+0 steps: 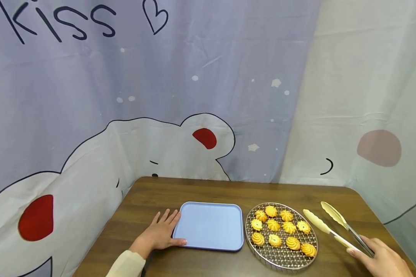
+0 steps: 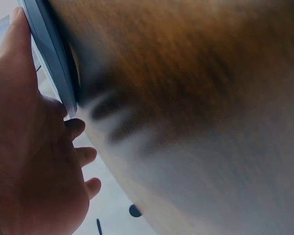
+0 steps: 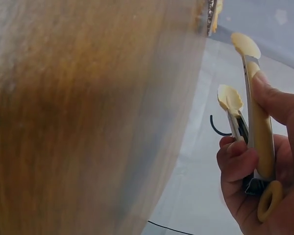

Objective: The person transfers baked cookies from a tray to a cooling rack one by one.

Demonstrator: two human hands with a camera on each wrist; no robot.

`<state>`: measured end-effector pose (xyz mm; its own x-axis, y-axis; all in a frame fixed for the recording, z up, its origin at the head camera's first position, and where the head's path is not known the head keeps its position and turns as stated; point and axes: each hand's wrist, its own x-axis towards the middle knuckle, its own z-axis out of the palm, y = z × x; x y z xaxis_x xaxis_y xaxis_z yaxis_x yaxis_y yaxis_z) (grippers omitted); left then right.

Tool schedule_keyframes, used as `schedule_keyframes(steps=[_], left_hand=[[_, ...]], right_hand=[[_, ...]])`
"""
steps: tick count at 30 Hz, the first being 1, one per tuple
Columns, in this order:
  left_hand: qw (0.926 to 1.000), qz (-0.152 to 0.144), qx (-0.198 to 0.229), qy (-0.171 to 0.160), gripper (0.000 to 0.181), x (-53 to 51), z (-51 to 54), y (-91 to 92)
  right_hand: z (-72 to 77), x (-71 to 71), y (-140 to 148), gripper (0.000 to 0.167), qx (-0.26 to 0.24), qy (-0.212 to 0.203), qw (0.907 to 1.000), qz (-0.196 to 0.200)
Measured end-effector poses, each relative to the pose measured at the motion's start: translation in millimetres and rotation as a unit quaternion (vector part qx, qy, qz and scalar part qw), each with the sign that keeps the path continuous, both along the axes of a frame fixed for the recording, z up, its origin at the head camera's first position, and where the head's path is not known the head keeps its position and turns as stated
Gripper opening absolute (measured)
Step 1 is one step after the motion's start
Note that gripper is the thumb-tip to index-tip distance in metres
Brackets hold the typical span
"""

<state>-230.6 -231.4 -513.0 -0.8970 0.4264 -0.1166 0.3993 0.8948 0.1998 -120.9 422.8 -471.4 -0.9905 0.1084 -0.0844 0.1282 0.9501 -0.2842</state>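
Note:
A light blue tray (image 1: 209, 227) lies flat on the wooden table with nothing on it. My left hand (image 1: 162, 233) rests at its left edge, fingers spread and thumb on the near rim; the left wrist view shows the thumb along the tray's edge (image 2: 51, 54). To the right, a round wire cooling rack (image 1: 280, 257) bears several piped golden cookies (image 1: 273, 225). My right hand (image 1: 384, 257) grips a pair of tongs (image 1: 348, 227) with cream scalloped tips, spread apart beside the rack. In the right wrist view, fingers and thumb wrap the tongs' handles (image 3: 259, 132).
The brown wooden table (image 1: 208, 190) has rounded far corners. Behind it and along both sides hangs a printed curtain (image 1: 208, 77) with bear drawings. A thin dark line (image 1: 407, 211) runs on the curtain at the right.

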Motion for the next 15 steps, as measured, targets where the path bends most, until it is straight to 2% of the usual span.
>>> schedule_keyframes(steps=[5, 11, 15], left_hand=[[1.0000, -0.004, 0.004, 0.000, 0.112, -0.5, -4.4, -2.2], [0.9998, -0.004, 0.019, -0.004, 0.112, 1.9, 0.3, -1.7], [0.9999, -0.005, 0.014, -0.004, 0.111, 2.1, 3.1, -0.3]], right_hand=[[-5.1, -3.5, 0.4, 0.095, -0.004, 0.008, 0.9999, -0.013], [-7.0, -7.4, 1.0, 0.097, -0.013, 0.022, 0.9994, -0.024], [-7.4, -8.9, 1.8, 0.098, -0.015, 0.028, 0.9991, -0.027]])
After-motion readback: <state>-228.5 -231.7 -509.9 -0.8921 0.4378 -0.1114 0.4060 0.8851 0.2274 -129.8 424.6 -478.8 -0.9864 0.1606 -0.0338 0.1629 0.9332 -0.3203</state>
